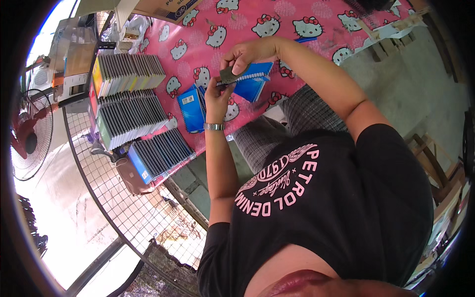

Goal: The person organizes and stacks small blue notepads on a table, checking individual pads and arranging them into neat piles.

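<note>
Both my hands meet over the near part of the pink table. My right hand point(249, 53) is closed, thumb and fingers pinching a small dark olive flat piece point(229, 74), whose material I cannot make out. My left hand point(217, 100) comes up from below, its fingers closed at the lower edge of that same piece. Just behind and right of them is a blue spiral notebook point(251, 89), its white coil facing up, partly hidden by the hands. More blue notebooks point(190, 110) lie beside my left wrist.
Rows of stacked notebooks point(131, 119) stand on edge along the table's left side, dark bindings upward. A cardboard box point(166, 9) sits at the far edge. Left of the table are a wire mesh point(106, 183) and a red fan point(30, 136). Another blue item point(306, 39) lies behind my right forearm.
</note>
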The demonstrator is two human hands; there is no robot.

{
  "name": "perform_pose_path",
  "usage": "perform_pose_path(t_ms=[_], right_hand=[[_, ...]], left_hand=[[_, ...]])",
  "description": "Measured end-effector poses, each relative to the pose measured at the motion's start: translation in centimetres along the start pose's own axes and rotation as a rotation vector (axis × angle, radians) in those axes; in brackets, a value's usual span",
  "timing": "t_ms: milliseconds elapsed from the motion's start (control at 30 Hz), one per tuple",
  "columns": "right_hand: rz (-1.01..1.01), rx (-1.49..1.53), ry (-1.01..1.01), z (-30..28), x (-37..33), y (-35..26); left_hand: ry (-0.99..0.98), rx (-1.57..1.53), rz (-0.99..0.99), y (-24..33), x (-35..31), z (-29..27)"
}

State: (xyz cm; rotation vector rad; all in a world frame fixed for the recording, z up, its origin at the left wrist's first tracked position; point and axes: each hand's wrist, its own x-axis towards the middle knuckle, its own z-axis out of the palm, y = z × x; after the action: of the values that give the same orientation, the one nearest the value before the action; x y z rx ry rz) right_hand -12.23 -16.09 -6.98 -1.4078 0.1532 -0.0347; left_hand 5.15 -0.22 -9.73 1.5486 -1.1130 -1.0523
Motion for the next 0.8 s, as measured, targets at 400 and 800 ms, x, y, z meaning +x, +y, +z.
perform_pose_path(t_ms=[400,800], right_hand=[[-0.017,-1.454,0.873,1.0,-2.9,-0.6],[-0.203,-1.266,0.867,5.5,-1.5,2.9]], left_hand=[[0.216,-0.162,0.120,-0.5,-0.9,2.0],[0.267,-0.256,0.124,-1.1,-2.7,4.0]])
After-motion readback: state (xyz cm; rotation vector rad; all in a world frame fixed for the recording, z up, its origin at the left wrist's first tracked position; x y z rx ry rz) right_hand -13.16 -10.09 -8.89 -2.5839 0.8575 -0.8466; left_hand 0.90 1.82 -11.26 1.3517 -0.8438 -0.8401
